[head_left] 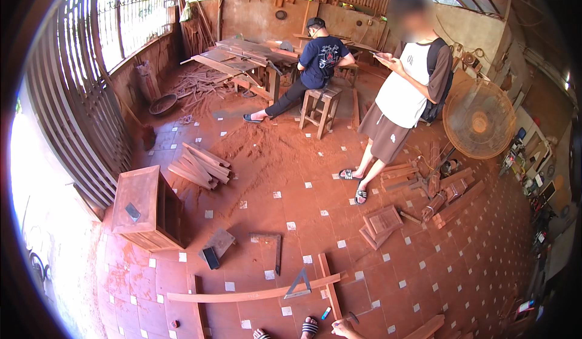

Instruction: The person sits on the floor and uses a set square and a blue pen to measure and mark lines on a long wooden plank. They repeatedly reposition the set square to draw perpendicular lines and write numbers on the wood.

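My right hand [344, 329] comes in at the lower edge with its fingers closed. A small dark piece [354, 318] shows beside the fingers; its kind is too small to tell. My left hand is out of view. Just beyond the right hand, a wooden strip [330, 290] lies lengthwise on the floor. A long curved wooden board [242, 296] rests across it and across another strip [197, 309] on the left. On the board's right part sits a metal triangle square [298, 284]. A small blue-and-white object [326, 313] lies near the hand.
A wooden cabinet [139, 209] stands left, near a metal L-square [273, 242]. Wood pieces [203, 166] and a small panel [383, 219] lie on the sawdust-strewn tiles. One person [403, 90] stands holding a phone; another [321, 60] sits by the workbench [242, 57]. A fan [479, 121] stands right.
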Motion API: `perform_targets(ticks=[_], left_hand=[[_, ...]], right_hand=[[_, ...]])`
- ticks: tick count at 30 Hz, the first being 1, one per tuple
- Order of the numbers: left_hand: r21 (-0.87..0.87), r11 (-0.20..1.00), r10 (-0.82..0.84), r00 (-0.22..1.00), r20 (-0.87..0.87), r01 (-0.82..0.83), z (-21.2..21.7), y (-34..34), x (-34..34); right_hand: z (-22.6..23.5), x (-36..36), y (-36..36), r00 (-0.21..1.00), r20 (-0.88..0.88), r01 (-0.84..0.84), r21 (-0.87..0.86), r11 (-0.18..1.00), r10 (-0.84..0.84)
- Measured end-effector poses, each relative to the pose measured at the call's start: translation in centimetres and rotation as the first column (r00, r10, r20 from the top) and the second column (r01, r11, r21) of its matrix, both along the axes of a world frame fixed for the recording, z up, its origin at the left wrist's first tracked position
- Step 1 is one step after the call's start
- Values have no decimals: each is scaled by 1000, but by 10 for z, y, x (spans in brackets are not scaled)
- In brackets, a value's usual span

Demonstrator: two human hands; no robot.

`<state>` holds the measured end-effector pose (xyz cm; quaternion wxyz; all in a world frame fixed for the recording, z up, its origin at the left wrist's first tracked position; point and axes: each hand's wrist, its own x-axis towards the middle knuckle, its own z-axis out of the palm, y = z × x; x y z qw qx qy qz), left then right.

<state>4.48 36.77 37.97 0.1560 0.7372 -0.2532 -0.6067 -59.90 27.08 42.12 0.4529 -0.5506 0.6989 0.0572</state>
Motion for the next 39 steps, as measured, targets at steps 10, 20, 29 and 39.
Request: perform_targets(ticks=[10, 20, 29, 39], left_hand=[[1, 1000, 4, 1000, 29, -4, -5, 21, 3], [13, 1000, -6, 999, 39, 5, -5, 21, 3], [27, 1000, -8, 999, 52, 6, 12, 21, -9], [10, 1000, 16, 999, 42, -16, 8, 31, -8]], right_hand=[[9, 35, -16, 995, 21, 98, -148, 984, -96], [21, 53, -15, 987, -107, -139, -190, 972, 120], [32, 45, 4, 992, -65, -112, -99, 989, 106], [31, 50, 13, 993, -53, -111, -111, 988, 106]])
